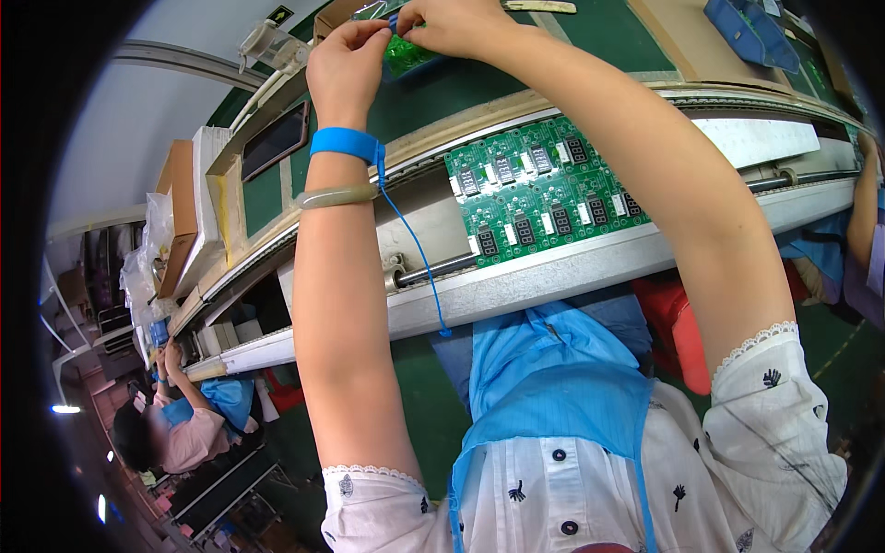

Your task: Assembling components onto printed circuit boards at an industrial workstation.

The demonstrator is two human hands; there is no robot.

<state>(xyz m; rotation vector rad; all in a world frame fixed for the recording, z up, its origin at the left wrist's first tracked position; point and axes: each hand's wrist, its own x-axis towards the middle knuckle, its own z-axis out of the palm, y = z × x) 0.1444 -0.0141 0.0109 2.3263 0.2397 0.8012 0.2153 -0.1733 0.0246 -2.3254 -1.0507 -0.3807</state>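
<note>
Both my arms reach to the far side of the bench, where my left hand (pixel 346 69) and my right hand (pixel 456 26) meet with pinched fingers. Between their fingertips is a small blue part (pixel 394 23), too small to name the kind. Just below the hands lies a heap of bright green small pieces (pixel 406 55), partly in a dark blue bin. A green circuit board panel (pixel 544 189) with several black digit displays and white connectors rests on the conveyor rails, partly covered by my right forearm. A blue wrist strap (pixel 346 142) with a coiled cord circles my left wrist.
The conveyor's metal rail (pixel 553 281) runs across in front of me. A dark flat-screen device (pixel 275 143) lies at left, near a cardboard box (pixel 180 217). A blue bin (pixel 751 32) stands at far right. Co-workers sit at lower left (pixel 189 429) and the right edge.
</note>
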